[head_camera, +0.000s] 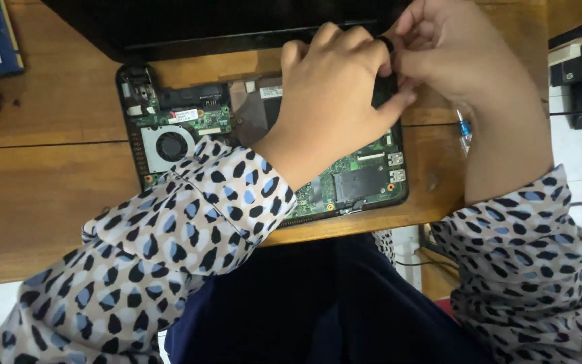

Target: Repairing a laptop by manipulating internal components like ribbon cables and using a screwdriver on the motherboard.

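A: Where are the hands relative to the opened laptop base [170,128]?

B: Both sit over its far right corner, by the hinge. The left hand [331,94] lies on top, fingers curled tight, thumb pressed against a small black part [385,87]. The right hand [453,54] meets it from the far side, fingertips pinched onto the same part.

A: And the board?

B: The green circuit board [358,178] shows near the left wrist; the round fan [171,145] is at the base's left end. A blue-handled screwdriver [464,128] lies just right of the base, on the wooden table [42,182].
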